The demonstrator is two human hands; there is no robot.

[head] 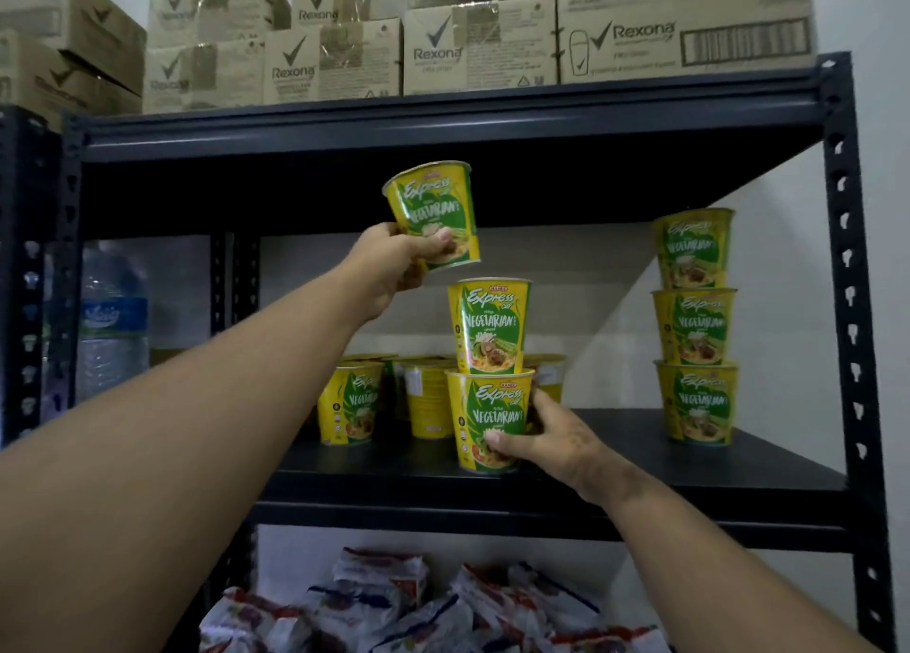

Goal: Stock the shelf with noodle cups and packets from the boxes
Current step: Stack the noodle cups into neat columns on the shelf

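Mid-frame, the left hand grips a raised noodle cup. Below, the right hand holds the bottom cup of a two-cup stack.

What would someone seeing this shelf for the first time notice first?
Probably the yellow noodle cup the left hand holds up above a two-cup stack mid-shelf, while the right hand grips the stack's bottom cup. Next, the three-cup stack at the shelf's right end, and the Rexona boxes on top.
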